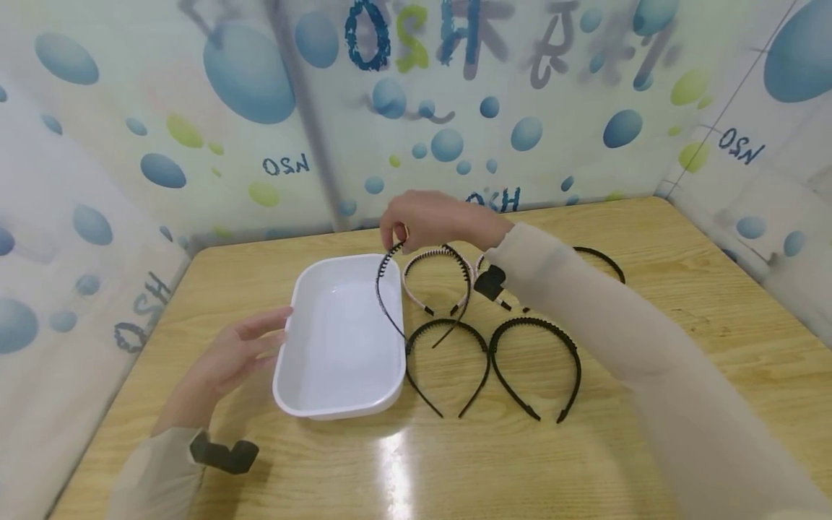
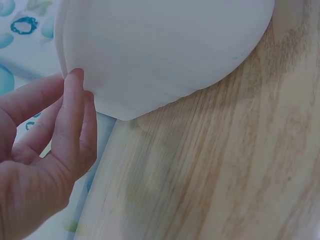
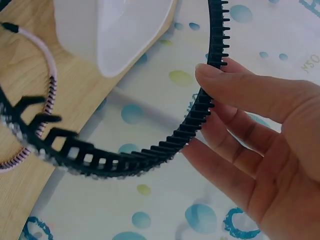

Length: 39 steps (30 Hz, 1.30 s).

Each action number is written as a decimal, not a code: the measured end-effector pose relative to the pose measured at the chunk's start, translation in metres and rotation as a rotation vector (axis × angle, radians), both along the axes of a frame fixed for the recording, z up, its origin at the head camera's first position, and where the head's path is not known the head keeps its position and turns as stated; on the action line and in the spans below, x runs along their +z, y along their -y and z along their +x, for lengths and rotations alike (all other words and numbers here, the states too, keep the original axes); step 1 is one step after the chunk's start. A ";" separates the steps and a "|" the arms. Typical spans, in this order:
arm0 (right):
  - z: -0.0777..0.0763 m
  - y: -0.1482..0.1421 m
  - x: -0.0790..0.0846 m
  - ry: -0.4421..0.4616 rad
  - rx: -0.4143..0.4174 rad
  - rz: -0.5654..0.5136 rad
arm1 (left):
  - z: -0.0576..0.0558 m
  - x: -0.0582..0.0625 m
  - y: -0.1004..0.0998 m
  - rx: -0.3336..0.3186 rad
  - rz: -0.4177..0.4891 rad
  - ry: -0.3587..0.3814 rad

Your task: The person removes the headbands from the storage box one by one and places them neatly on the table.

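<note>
My right hand (image 1: 422, 219) pinches a black toothed headband (image 3: 172, 141) by its top curve, between thumb and fingers. Small shiny stones line its outer side in the right wrist view, and its two ends hang down beside the right rim of a white plastic tray (image 1: 344, 332). At the tray's left rim, the fingers of my left hand (image 2: 50, 135) touch the edge, fairly straight. Behind the held headband lies a pink headband (image 1: 408, 278) with dark teeth and black tips. In front, two black headbands (image 1: 484, 383) (image 1: 575, 361) lie side by side.
Another light headband (image 1: 479, 266) and a black headband (image 1: 604, 258) lie partly hidden under my right forearm. The wooden table (image 1: 494, 469) meets a wall sheet (image 1: 416, 130) printed with blue and green dots. Black bands circle both wrists.
</note>
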State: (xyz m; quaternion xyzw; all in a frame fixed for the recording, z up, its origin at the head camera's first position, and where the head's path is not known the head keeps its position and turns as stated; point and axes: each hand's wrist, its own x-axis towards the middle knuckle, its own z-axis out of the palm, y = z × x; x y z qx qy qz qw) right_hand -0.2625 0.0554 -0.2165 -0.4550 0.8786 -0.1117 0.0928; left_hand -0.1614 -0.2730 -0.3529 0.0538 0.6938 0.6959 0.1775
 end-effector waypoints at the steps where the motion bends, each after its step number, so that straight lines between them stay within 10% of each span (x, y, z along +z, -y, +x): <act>1: 0.000 -0.004 -0.001 -0.005 0.002 -0.003 | 0.000 0.000 0.000 0.001 0.002 0.000; 39: 0.015 -0.138 -0.045 0.021 -0.119 0.033 | 0.001 0.002 -0.002 -0.005 -0.004 0.004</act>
